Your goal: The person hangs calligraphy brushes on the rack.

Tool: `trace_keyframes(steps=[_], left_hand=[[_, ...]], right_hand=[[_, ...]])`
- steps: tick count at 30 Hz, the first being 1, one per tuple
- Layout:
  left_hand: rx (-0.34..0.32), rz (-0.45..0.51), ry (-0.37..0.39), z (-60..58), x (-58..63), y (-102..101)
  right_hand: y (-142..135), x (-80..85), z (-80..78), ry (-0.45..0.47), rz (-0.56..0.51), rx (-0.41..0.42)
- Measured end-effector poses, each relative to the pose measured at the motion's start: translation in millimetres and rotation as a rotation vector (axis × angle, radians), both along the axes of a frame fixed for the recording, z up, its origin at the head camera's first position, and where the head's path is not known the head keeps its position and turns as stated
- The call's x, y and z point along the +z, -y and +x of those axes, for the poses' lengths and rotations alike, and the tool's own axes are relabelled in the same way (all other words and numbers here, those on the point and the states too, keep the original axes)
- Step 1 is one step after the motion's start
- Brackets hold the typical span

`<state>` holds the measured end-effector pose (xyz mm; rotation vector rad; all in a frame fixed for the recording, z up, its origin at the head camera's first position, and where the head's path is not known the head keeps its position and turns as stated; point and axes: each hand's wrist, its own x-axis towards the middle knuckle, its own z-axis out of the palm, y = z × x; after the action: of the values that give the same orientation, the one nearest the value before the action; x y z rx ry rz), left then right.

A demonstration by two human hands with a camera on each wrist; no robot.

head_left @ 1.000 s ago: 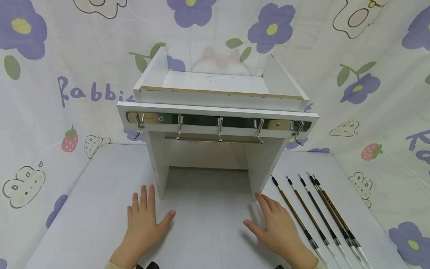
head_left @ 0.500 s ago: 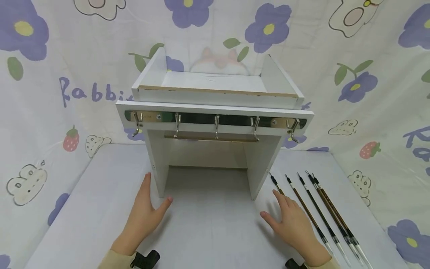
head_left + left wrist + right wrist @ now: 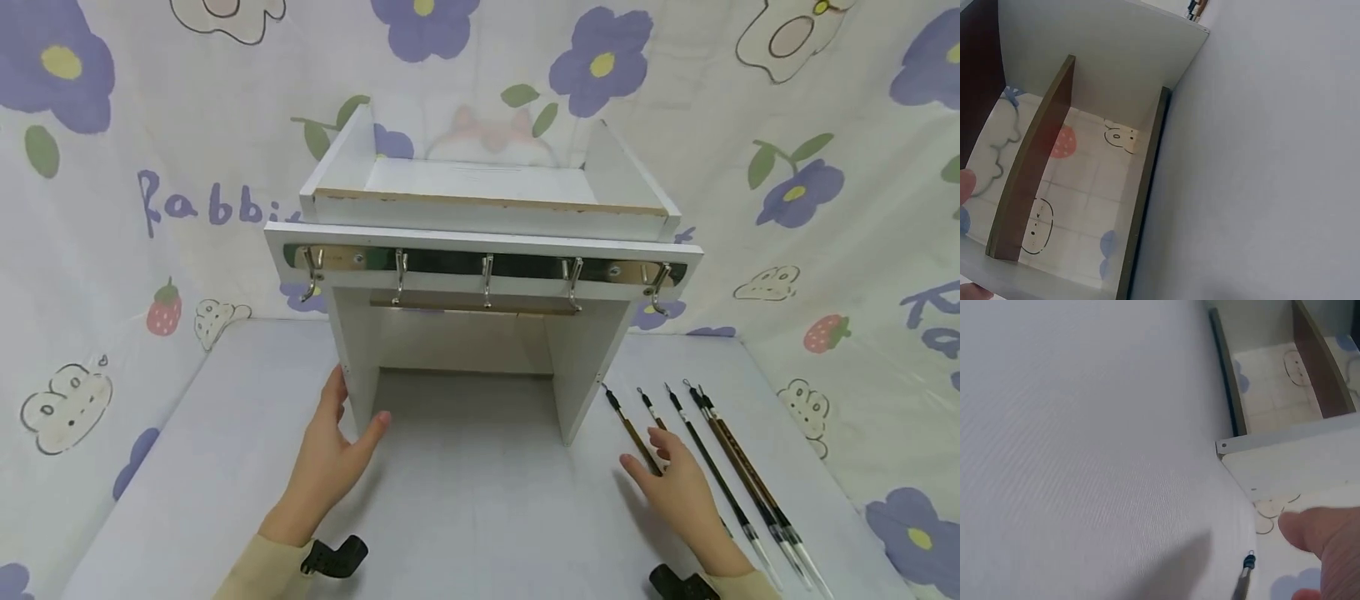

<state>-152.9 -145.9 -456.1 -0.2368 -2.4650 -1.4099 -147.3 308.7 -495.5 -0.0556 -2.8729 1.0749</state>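
A white wooden rack [image 3: 486,237] with a row of metal hooks [image 3: 487,279] across its front stands in the middle of the head view. My left hand [image 3: 318,462] is at its left side panel [image 3: 355,358], fingers along the outer face and thumb apart in front of the panel's edge. In the left wrist view, the thumb [image 3: 966,184] shows at the left edge. My right hand [image 3: 678,487] is over the leftmost of several calligraphy brushes [image 3: 708,450], thumb and fingers apart, partly hiding two of them. One brush tip [image 3: 1249,561] shows near the thumb in the right wrist view.
The rack has an open tray [image 3: 480,179] on top and inner crossbars [image 3: 1032,156] below. A white cloth-covered table [image 3: 480,517] lies under everything. A printed curtain [image 3: 750,250] surrounds the back and sides. Both wrists wear black cameras [image 3: 335,557].
My left hand has moved from lying flat on the table up to the rack's left panel. My right hand has moved from the right panel's foot rightward over the brushes.
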Motion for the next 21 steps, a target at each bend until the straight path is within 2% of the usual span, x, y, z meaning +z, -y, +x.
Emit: trace_keyframes(steps=[5,8,13,21], left_hand=[[-0.023,0.038,-0.013,-2.8,8.4,2],[-0.030,0.040,0.006,-6.5,9.3,1],[-0.029,0.050,0.021,-19.1,10.7,3],[0.022,0.054,0.055,-35.5,13.4,4]], right_hand=[[-1,-4.3,-3.8,0.090,-0.137,-0.059],[-4,-7.8,-4.5,0.117,-0.138,-0.092],[-6,-11.3,-8.6,0.124,-0.139,-0.131],[-8,-13.6,-14.0,0.113,-0.151,-0.180]])
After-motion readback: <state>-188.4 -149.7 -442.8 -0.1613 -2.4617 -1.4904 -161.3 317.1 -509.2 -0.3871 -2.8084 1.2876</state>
